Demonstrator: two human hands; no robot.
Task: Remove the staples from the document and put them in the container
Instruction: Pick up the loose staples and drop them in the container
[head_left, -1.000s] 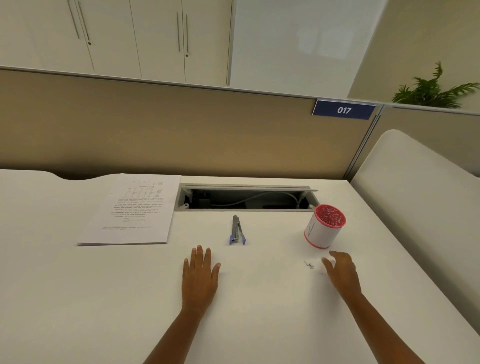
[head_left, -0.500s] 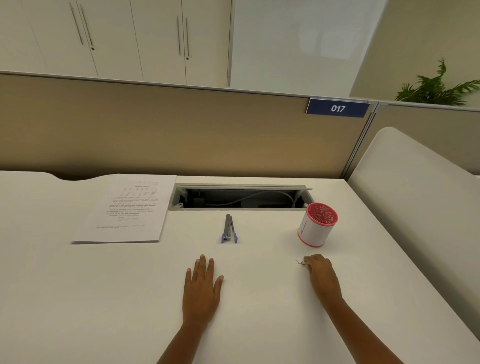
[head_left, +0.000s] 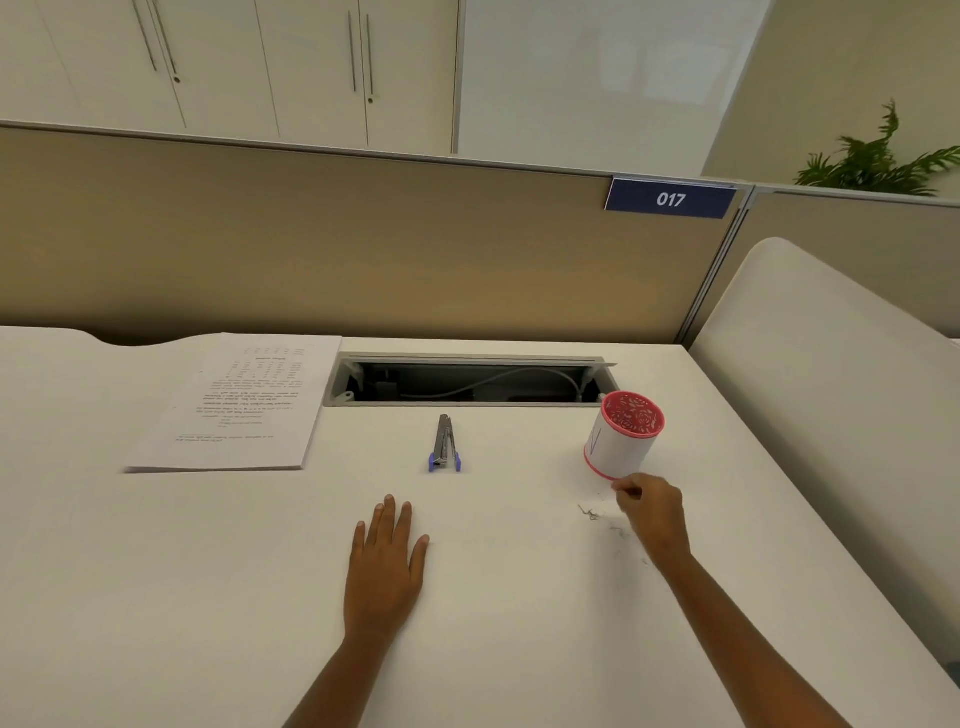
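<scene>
The document (head_left: 244, 405), a stack of printed sheets, lies at the desk's back left. A red and white container (head_left: 621, 441) stands at the right with its open top tilted toward me. Loose staples (head_left: 589, 513) lie on the desk just in front of it. My right hand (head_left: 652, 514) hovers beside the container's base, with its fingertips pinched on what looks like a tiny staple. My left hand (head_left: 387, 566) rests flat on the desk, fingers straight, below a blue-tipped staple remover (head_left: 445, 446).
An open cable tray (head_left: 467, 382) is sunk into the desk behind the staple remover. A beige partition wall (head_left: 363, 249) closes off the back. A curved white panel (head_left: 831, 389) rises along the right edge.
My right hand reached left to the loose staples, closed its fingers there, and has now lifted toward the container's base. My left hand stayed flat on the desk.
</scene>
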